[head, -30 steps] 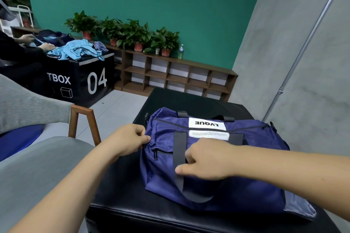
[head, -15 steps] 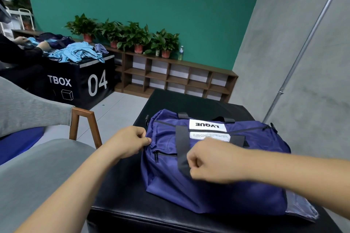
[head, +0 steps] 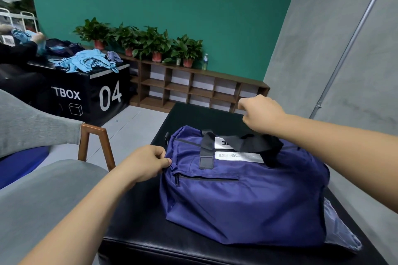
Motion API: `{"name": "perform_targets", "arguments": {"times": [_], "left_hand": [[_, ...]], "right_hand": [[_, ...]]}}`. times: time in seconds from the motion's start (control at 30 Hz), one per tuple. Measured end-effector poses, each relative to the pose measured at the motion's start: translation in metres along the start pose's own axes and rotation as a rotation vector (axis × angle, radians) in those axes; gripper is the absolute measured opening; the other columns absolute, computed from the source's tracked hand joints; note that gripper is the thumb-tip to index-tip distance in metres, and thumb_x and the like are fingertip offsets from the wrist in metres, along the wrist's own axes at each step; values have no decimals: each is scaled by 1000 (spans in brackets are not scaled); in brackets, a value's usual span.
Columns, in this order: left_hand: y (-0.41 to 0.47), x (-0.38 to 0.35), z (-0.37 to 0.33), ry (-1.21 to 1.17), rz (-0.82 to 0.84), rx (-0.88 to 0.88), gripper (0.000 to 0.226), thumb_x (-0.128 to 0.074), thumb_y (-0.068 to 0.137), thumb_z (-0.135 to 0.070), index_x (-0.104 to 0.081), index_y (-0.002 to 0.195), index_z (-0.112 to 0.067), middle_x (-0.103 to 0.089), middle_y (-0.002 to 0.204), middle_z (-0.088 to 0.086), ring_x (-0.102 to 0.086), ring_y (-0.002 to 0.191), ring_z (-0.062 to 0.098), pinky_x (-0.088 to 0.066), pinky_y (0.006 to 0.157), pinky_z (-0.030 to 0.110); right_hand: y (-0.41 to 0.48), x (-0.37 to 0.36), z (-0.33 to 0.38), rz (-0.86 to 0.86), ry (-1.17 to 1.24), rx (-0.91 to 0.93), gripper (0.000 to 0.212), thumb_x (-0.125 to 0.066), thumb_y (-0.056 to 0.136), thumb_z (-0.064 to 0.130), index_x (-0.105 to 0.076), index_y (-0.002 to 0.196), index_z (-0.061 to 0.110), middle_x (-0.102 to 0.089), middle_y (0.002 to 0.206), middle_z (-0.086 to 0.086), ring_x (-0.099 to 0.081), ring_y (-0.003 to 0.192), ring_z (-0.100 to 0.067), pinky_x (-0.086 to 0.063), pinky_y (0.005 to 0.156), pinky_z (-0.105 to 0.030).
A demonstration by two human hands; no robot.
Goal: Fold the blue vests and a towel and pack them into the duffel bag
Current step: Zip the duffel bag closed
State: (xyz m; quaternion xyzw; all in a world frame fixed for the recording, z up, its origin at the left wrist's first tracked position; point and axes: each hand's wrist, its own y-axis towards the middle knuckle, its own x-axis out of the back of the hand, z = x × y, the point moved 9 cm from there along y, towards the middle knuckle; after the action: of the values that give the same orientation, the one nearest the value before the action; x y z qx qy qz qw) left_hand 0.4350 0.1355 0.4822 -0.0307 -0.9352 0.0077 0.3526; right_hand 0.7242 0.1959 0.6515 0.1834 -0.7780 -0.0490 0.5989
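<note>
My left hand (head: 148,165) pinches the left end of the duffel bag (head: 247,200) on the black bench (head: 133,232). My right hand (head: 261,114) curls above its far side, on what I cannot tell. The bag looks plump and zipped, so packing seems nearly finished.

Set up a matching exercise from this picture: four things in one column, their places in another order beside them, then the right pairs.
Things: 1 duffel bag; 2 blue vests; 3 potted plants; 4 left hand.
Places: A on the wooden shelf; B pinching the bag's left end; C on the black padded table; D on the black box marked 04.
Pairs: 1-C; 2-D; 3-A; 4-B.
</note>
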Motion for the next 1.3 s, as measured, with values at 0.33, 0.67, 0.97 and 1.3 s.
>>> {"name": "perform_targets", "arguments": {"times": [0.33, 0.67, 0.97, 1.3], "left_hand": [[3, -2, 4, -11, 0, 9, 37, -72, 99, -30, -53, 69, -20, -66, 61, -2, -59, 58, 15, -42, 57, 27], [4, -3, 5, -4, -1, 7, 34, -73, 99, -29, -55, 71, -19, -68, 65, 3, -59, 59, 18, -47, 64, 30], [4, -4, 3, 7, -14, 5, 35, -73, 99, -29, -55, 71, -18, -69, 64, 1, -61, 60, 17, -49, 67, 32], [7, -5, 4, 32, -3, 2, 36, -72, 99, -30, -53, 71, -19, -67, 64, 2, -59, 58, 17, -47, 62, 30]], "right_hand": [[-35, -28, 30, 395, 230, 129, 66, -56, 79, 93, -66, 89, 29, -72, 85, 10, -66, 84, -12, -57, 78, -35], [-154, -30, 95, 619, 123, 470, 54, -70, 80, 77, -63, 91, 24, -70, 86, 6, -62, 75, -13, -51, 66, -36], [-148, -14, 90, 358, -163, 558, 9, -53, 95, 30, -51, 89, 24, -64, 97, -3, -59, 84, -33, -43, 65, -40], [-30, 17, 25, 13, -234, 242, 10, -52, 97, 19, -59, 90, 20, -53, 77, -2, -55, 75, -35, -44, 63, -37]]}}
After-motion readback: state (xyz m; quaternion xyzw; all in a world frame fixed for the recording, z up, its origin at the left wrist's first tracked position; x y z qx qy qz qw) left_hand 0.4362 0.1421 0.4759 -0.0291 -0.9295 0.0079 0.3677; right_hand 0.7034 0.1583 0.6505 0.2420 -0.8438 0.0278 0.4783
